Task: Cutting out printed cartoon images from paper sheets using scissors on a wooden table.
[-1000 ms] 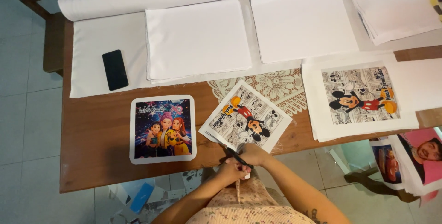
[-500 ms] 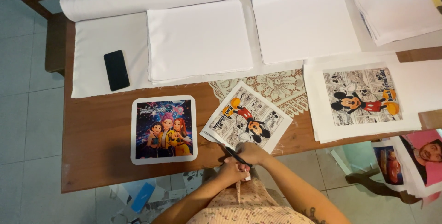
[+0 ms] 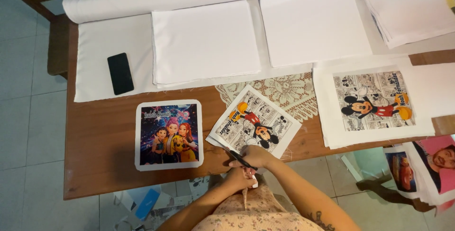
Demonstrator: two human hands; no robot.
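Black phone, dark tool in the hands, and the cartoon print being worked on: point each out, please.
black phone (image 3: 120, 73), head view, middle of its dark face.
dark tool (image 3: 239, 159), head view, on its slim shaft above the right hand (image 3: 253, 157).
cartoon print (image 3: 253, 123), head view, centre of the tilted sheet.

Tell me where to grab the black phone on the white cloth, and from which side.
Grip the black phone across its two long edges, coming straight down from above. It lies flat and alone on the white cloth, screen up, narrow enough to span; nothing crowds either long side.
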